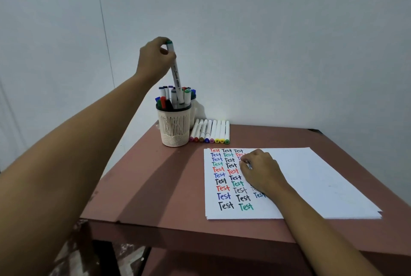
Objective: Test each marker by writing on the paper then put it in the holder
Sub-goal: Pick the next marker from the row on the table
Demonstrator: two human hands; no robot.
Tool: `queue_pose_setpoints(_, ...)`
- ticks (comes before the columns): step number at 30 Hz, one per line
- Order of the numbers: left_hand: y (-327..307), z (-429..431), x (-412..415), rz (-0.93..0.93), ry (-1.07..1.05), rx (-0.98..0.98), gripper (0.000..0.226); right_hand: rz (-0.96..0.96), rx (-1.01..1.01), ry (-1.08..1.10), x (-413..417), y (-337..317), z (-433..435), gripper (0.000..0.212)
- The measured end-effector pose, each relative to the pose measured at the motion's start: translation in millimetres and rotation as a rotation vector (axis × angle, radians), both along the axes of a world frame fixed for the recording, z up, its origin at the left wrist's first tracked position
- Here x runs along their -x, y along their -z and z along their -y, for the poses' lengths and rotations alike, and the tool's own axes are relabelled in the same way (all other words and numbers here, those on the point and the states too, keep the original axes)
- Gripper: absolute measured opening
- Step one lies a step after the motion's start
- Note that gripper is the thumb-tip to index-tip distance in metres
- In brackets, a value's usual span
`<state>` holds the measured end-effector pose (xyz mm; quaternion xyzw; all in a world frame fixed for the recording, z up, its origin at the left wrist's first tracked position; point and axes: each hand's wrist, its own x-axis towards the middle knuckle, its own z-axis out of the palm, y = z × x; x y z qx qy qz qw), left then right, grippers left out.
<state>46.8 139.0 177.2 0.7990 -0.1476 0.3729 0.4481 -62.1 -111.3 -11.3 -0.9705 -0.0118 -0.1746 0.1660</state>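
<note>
At the far left corner of the table (155, 186), a tested marker is going into the holder.
Paper (311, 175) lies toward the near right edge, its left side filled with "Test" in red, blue, black and green. The pale slotted holder (175, 129) looks nearly full, with a row of markers (210, 131) just beside it. The left hand (153, 60) pinches the top of a white, green-capped marker (176, 77) whose foot is among the others; I'd say it only needs lowering and releasing. The right hand (260, 173) rests on the paper, curled round what looks like a second marker (249, 165).
</note>
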Motion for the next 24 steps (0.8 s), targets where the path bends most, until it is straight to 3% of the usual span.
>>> queue_pose_setpoints(12, 49, 5, -7, -0.038, -0.013, -0.211, 0.033, -0.007, 0.024, 0.011, 0, -1, -2, 0.034)
queue_pose_setpoints(16, 65, 3, -4, -0.044, -0.024, -0.332, 0.019, -0.004, 0.031, 0.009, -1, -1, -2, 0.034)
queue_pose_setpoints(19, 76, 0, -5, -0.003, -0.069, -0.450, 0.020, -0.005, 0.034, 0.010, -1, -1, -2, 0.035)
queue_pose_setpoints(24, 83, 1, -2, 0.071, -0.088, -0.476, 0.026, -0.012, 0.044, 0.011, -2, 0, -1, 0.035)
